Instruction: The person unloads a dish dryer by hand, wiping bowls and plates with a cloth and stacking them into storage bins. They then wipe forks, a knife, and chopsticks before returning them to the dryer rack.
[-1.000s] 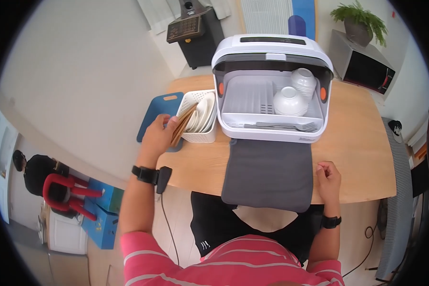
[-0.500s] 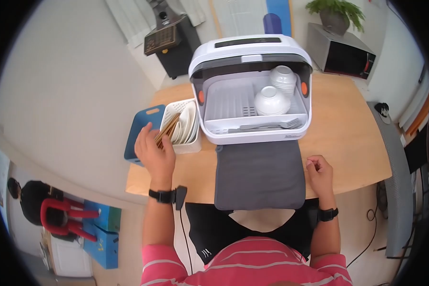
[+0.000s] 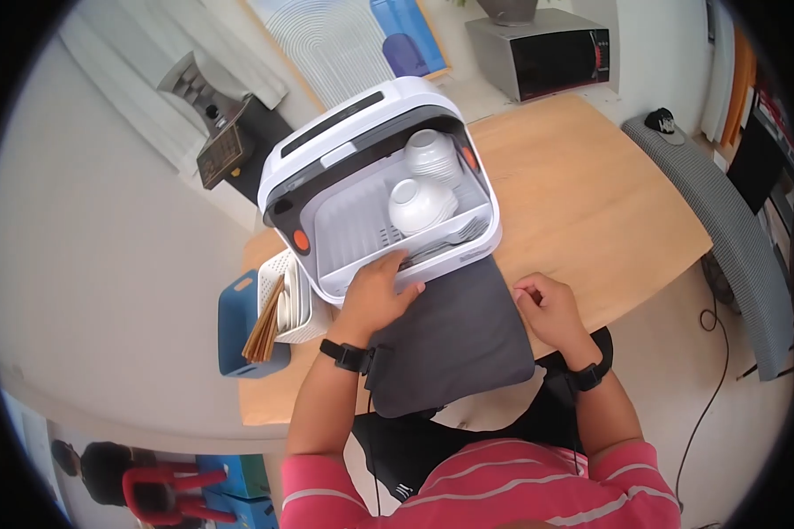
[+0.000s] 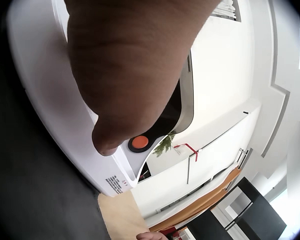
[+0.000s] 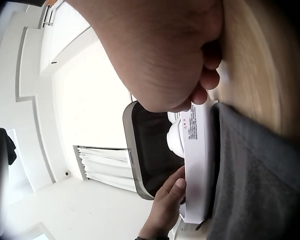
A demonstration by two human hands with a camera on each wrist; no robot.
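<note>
My left hand (image 3: 378, 300) reaches over the front edge of the white dish box (image 3: 481, 251), fingertips inside the front compartment by the handles of the forks (image 3: 473, 231), thumb outside. Whether the fingers touch the cutlery is hidden. In the right wrist view the left hand (image 5: 165, 205) lies at the box's front wall. White bowls (image 3: 422, 204) stand upside down in the box. Beside the grey mat (image 3: 454, 339), my right hand (image 3: 551, 310) rests on the table, loosely curled and holding nothing.
Left of the box stand a white basket (image 3: 307, 328) with white utensils and wooden chopsticks (image 3: 265, 326), and a blue bin (image 3: 234, 326). A microwave (image 3: 547, 57) is behind the table (image 3: 591, 194). A person (image 3: 106, 472) sits at the lower left.
My left hand has moved right, from the chopsticks in the white basket to the front compartment of the box. The head view has turned and tilted. My right hand stays by the mat.
</note>
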